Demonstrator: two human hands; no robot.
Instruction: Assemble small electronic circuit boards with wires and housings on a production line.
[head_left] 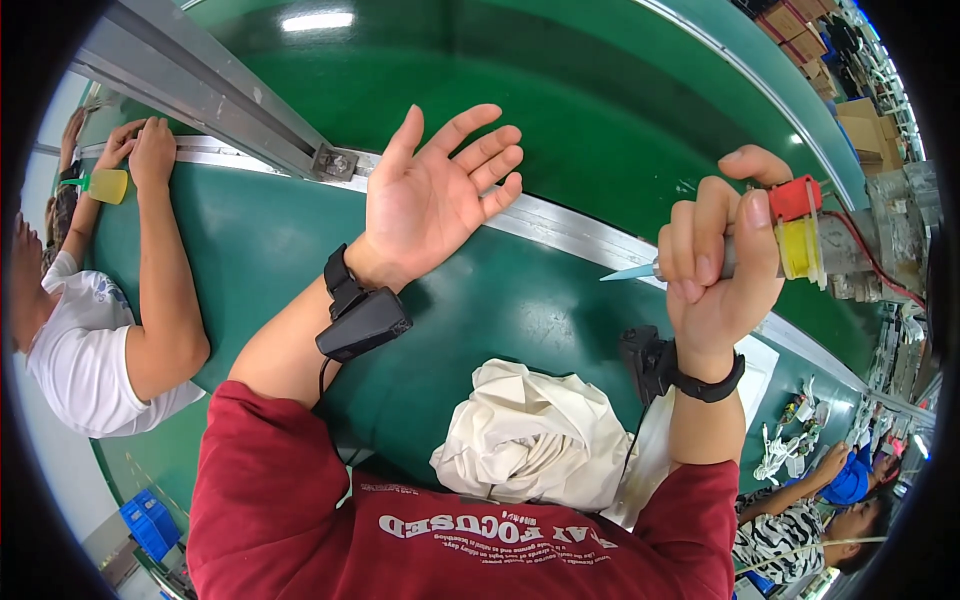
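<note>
My left hand [440, 195] is raised over the bench's metal edge rail, palm up, fingers spread, with nothing in it. My right hand [722, 255] is wrapped round the grey body of a dispensing tool with a light-blue tapered nozzle [630, 272] pointing left. Beside my thumb, a red switch [797, 198] is fixed to the tool, with yellow tape [799, 250] round the body and a red wire trailing off right. What lies inside my closed fingers is partly hidden. A crumpled off-white cloth bundle [535, 435] rests on the green bench [480, 310] close to my chest.
A metal post [210, 90] rises at the left from the rail. Past the rail runs a shiny green surface [590, 90]. At left, a person in white works near a yellow bottle [105, 186]. White cables [785, 455] and another person are at lower right.
</note>
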